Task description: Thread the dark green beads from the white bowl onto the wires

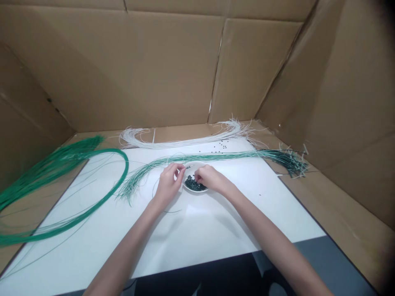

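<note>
Ctr: L hand [168, 180] pinches strand [189, 167]; R hand [212, 178] in bowl [195, 192], grip unclear. Rim bump cd. spill dk. beads [193, 184].

A round white bowl [207, 190] is set on the bench [197, 230]. Small dark beads [194, 183] are heaped loosely in its lower part, and they are reached into by the right hand [211, 177]. A thin strand [189, 167], dark and pale near its tip, is pinched by the left hand [169, 181] over the bowl's edge.
</note>
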Available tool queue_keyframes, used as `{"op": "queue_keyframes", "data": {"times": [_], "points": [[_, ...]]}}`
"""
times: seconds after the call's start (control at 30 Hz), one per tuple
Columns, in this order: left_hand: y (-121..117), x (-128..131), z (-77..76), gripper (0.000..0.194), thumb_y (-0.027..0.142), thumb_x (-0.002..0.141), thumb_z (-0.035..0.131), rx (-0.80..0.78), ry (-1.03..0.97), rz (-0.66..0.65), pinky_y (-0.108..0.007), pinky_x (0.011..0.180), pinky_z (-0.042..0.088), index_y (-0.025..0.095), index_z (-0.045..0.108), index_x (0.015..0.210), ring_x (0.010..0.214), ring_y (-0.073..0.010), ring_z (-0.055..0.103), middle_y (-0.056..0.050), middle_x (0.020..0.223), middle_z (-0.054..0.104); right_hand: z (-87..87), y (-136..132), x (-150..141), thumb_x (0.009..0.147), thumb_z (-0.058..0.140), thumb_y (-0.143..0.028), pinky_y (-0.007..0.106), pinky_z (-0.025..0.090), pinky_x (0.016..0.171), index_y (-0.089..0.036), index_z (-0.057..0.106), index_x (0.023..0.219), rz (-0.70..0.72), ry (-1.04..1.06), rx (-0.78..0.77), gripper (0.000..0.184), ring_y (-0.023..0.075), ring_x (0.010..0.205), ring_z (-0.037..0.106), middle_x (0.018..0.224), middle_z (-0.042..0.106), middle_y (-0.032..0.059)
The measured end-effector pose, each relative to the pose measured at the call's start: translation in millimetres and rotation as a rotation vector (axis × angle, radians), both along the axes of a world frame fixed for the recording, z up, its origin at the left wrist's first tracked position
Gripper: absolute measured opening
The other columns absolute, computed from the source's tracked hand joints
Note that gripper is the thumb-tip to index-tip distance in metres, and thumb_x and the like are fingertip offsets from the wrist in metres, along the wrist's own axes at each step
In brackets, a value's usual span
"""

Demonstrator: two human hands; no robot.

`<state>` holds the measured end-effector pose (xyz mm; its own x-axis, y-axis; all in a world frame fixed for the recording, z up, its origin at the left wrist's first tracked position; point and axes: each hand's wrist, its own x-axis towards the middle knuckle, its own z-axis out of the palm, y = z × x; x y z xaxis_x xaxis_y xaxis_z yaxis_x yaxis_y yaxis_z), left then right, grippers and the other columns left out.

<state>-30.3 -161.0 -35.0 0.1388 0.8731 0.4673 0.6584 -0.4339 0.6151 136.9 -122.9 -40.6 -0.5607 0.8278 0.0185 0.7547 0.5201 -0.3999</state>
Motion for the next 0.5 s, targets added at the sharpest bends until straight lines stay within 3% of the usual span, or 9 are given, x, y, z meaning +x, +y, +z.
{"op": "queue_keyframes", "data": {"times": [0.23,0.37,0.5], "points": [[-5.9,1.7,-5.3,0.011,0.024,0.083,0.044,0.008,-0.046,0.025,-0.024,0.067,0.038,0.018,0.052,0.079,0.066,-0.0109,0.047,0.000,0.075,0.055,10.8,-12.4,7.4,0.074,0.048,-0.008,0.022,0.040,0.063,-0.017,0.065,0.072,-0.028,0.210,0.014,0.020,0.0132,0.065,0.059,0.071,0.067,0.0032],[-15.8,3.4,-8.2,0.010,0.023,0.084,0.043,0.089,-0.019,0.044,-0.026,0.070,0.038,0.019,0.052,0.081,0.066,-0.0112,0.047,0.000,0.074,0.055,7.0,-20.6,10.2,0.076,0.050,-0.016,0.025,0.044,0.071,-0.018,0.066,0.079,-0.074,0.531,-0.042,0.016,0.0143,0.074,0.061,0.080,0.068,0.0030],[-21.8,4.3,-7.9,0.006,0.019,0.082,0.045,0.235,0.027,0.055,-0.028,0.072,0.039,0.018,0.052,0.083,0.064,-0.0115,0.047,0.000,0.073,0.056,3.3,-27.0,7.3,0.074,0.055,-0.026,0.026,0.048,0.065,-0.017,0.066,0.080,-0.189,0.911,-0.219,0.015,0.0146,0.070,0.061,0.078,0.067,0.0041]]}}
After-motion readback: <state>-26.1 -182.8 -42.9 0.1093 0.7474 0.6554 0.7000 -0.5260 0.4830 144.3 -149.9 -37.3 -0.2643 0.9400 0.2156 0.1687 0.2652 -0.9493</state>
